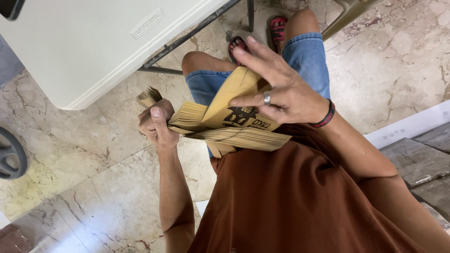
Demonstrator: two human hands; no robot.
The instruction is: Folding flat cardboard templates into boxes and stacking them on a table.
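Observation:
A thick stack of flat brown paper bags [234,136] rests over my lap, its edges fanned out. My left hand [157,124] grips the stack's left end, thumb on top. My right hand [276,89], wearing a ring and a dark wristband, lifts the top bag [232,96] between thumb and fingers. That bag is bent upward and shows a black printed design. My knees in blue denim shorts and my sandalled feet lie just beyond the stack.
A white folding table [89,47] with dark metal legs stands at the upper left over the marble floor [84,154]. A dark wheel-like object [9,154] sits at the left edge. Wrapped grey bundles [417,159] lie at the right. A chair leg [347,14] crosses the top.

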